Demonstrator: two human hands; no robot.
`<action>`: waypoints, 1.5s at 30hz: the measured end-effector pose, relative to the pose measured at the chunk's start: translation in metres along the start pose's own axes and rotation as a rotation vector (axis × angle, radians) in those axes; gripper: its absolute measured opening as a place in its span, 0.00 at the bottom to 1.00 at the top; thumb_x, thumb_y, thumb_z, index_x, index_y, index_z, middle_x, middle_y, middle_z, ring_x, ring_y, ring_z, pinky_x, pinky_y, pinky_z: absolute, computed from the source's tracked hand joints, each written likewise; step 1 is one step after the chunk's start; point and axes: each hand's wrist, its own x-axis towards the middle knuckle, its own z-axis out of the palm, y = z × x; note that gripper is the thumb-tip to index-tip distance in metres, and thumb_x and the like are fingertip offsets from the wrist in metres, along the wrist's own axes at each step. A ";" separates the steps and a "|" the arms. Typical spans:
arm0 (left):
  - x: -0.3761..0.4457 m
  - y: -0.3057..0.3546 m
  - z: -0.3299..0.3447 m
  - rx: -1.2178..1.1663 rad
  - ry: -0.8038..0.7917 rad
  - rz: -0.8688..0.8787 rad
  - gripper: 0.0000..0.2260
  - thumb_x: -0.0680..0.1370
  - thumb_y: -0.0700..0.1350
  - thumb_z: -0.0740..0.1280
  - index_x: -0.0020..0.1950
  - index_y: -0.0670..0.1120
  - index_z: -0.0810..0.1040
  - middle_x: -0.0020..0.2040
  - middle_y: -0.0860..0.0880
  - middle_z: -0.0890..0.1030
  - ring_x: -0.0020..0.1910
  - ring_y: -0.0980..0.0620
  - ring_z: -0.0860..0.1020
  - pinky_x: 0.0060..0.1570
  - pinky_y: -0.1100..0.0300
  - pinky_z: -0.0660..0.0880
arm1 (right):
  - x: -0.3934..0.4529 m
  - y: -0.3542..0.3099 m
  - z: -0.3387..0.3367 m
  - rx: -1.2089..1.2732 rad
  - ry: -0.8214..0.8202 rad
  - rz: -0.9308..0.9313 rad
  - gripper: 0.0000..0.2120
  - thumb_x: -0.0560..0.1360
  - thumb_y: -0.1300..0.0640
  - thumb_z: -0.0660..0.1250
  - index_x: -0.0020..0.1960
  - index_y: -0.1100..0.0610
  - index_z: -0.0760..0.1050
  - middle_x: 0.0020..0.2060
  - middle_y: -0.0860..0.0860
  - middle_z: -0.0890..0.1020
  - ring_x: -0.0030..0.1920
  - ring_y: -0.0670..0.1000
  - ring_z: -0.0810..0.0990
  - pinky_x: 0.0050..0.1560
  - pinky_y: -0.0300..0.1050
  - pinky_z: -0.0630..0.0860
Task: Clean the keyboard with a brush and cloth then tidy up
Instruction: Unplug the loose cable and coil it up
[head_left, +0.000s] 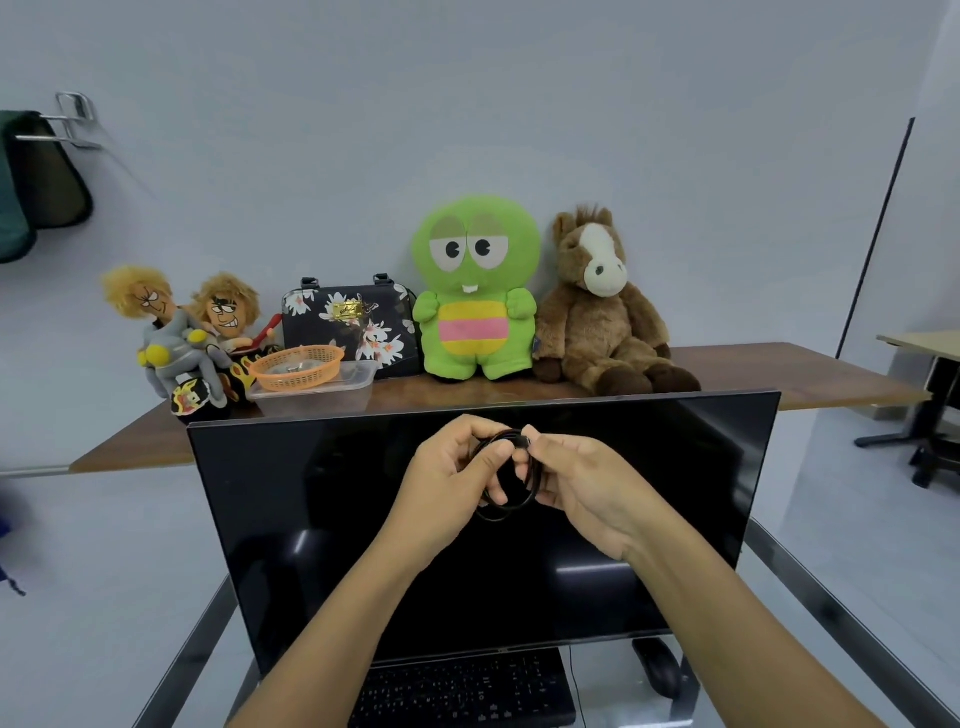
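Observation:
A black keyboard (462, 691) lies at the bottom of the head view, below a dark monitor (322, 519). Both my hands are raised in front of the screen. My left hand (447, 483) and my right hand (582, 483) together hold a thin black cable (506, 512) wound into a small coil. The fingers of each hand pinch the loops from either side, and the cable's end sits by my right fingertips. No brush or cloth is in view.
A black mouse (657, 667) sits right of the keyboard. Behind the monitor, a brown shelf (753, 374) carries plush toys, a floral bag (358, 327), an orange basket (297, 366) and a clear plastic box (317, 397). Another desk (930, 343) stands at far right.

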 end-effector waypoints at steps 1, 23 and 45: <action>0.002 -0.002 0.001 0.037 0.030 -0.011 0.04 0.79 0.40 0.66 0.48 0.46 0.80 0.36 0.50 0.82 0.29 0.52 0.76 0.34 0.63 0.74 | 0.000 0.003 0.000 0.004 0.012 -0.027 0.14 0.80 0.51 0.61 0.42 0.55 0.80 0.37 0.50 0.81 0.42 0.49 0.77 0.53 0.48 0.71; -0.037 -0.151 0.125 -0.093 -0.160 -0.696 0.07 0.80 0.40 0.65 0.53 0.48 0.82 0.46 0.51 0.85 0.46 0.56 0.80 0.48 0.61 0.77 | -0.025 0.157 -0.122 -0.268 0.264 0.418 0.01 0.72 0.64 0.71 0.44 0.60 0.80 0.35 0.53 0.83 0.33 0.47 0.77 0.35 0.38 0.75; -0.129 -0.344 0.189 1.238 -0.891 -0.077 0.31 0.80 0.59 0.40 0.77 0.41 0.52 0.78 0.44 0.51 0.78 0.45 0.50 0.71 0.41 0.36 | 0.003 0.405 -0.147 -1.125 0.361 0.191 0.19 0.72 0.60 0.73 0.61 0.62 0.76 0.56 0.57 0.78 0.50 0.56 0.80 0.49 0.44 0.78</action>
